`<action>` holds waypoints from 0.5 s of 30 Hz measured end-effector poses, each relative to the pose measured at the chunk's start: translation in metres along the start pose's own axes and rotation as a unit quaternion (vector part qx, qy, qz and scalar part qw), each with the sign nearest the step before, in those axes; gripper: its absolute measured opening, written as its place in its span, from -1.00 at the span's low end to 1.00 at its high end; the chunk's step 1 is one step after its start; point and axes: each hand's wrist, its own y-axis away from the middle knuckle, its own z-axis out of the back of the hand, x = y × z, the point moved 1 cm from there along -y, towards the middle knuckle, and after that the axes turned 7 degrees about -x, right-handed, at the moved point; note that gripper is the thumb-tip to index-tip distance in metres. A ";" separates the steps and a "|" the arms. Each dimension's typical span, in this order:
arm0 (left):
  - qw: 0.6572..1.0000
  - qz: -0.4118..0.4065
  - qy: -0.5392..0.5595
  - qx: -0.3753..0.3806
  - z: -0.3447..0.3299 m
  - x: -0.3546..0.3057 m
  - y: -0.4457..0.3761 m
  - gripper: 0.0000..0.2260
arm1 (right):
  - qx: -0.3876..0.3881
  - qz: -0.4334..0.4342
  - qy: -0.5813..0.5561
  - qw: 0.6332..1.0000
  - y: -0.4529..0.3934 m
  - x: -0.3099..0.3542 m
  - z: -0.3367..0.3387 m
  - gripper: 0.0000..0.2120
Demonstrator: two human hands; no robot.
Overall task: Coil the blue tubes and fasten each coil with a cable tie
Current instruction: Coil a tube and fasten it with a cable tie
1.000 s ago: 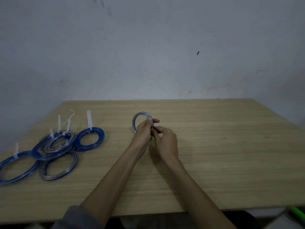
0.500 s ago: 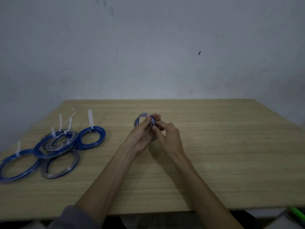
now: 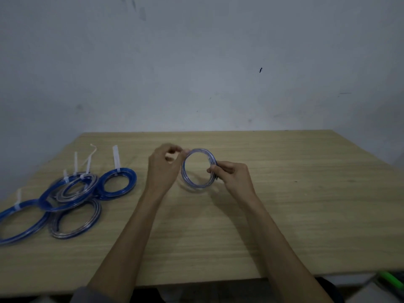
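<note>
Spreading since earlier: hands (image 3: 197,169) apart, coil (image 3: 197,169) wider.

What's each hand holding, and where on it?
Both hold the tube coil: right hand pinches its right side, left hand its upper-left rim.

The left hand (image 3: 162,166) is blurred at its fingertips, so whether the coil (image 3: 197,168) is touched by them cannot be told. Part of the coil's right side is hidden under the fingers of the right hand (image 3: 232,177). Left of the coil, the outermost tied coil (image 3: 20,221) is cut off by the picture's left edge, and the stacked coils (image 3: 70,191) partly hide one another. A green object (image 3: 391,278), below and right of the coil, is cut by the edge and cannot be identified.
</note>
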 end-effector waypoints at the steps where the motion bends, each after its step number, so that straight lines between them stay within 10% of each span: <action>1: 0.999 0.020 0.020 0.038 0.005 0.004 -0.004 -0.73 | 0.014 -0.013 -0.025 1.000 0.000 0.000 0.003 -0.91; 5: 0.951 0.148 0.144 0.230 0.009 0.009 -0.003 -0.67 | 0.026 -0.064 -0.086 0.994 0.002 0.001 0.007 -0.86; 15: 0.970 0.105 0.140 0.165 0.005 0.009 0.000 -0.86 | 0.007 -0.096 -0.105 0.990 0.002 0.001 0.009 -0.80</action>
